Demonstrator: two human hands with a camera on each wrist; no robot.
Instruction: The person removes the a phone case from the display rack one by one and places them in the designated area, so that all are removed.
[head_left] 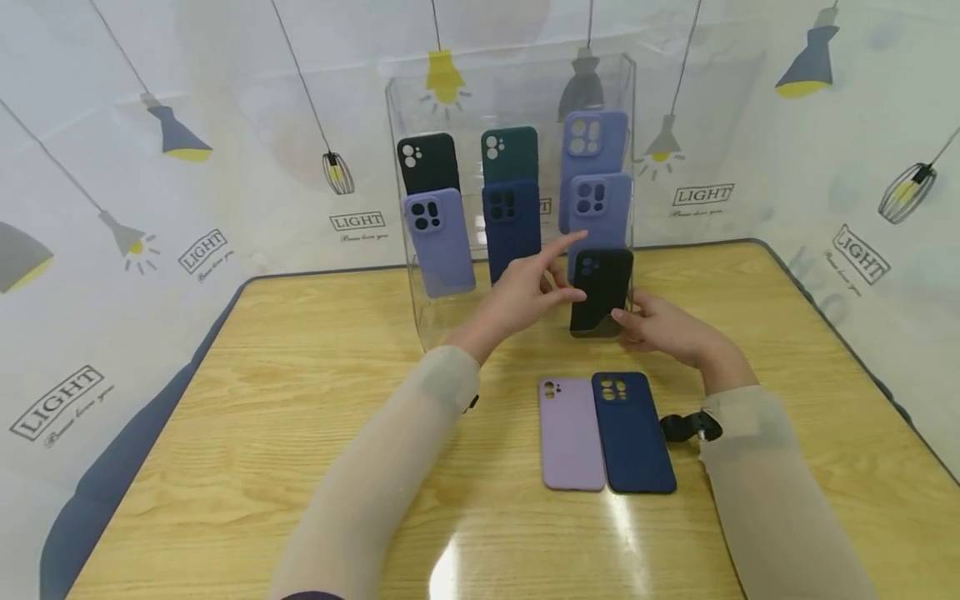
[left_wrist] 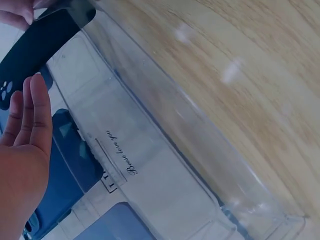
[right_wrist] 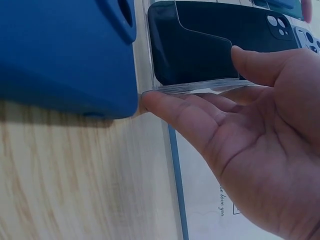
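A black phone case (head_left: pixel 603 283) (left_wrist: pixel 40 45) (right_wrist: pixel 225 35) stands in the lower right pocket of a clear display stand (head_left: pixel 420 317). My left hand (head_left: pixel 525 292) (left_wrist: pixel 25 150) reaches in from the left with straight fingers. Its thumb touches the case's left edge, and its index finger points up past the case's top. My right hand (head_left: pixel 660 329) (right_wrist: pixel 250 135) pinches the case's lower right edge, together with the clear pocket's lip, between thumb and fingers.
The stand also holds a black case (head_left: pixel 427 162), a green case (head_left: pixel 510 154), a navy case (head_left: pixel 512 225) and three lavender ones. A lilac case (head_left: pixel 572 433) and a navy case (head_left: pixel 632 432) lie flat on the wooden table (head_left: pixel 300 433) in front. A curtain hangs behind.
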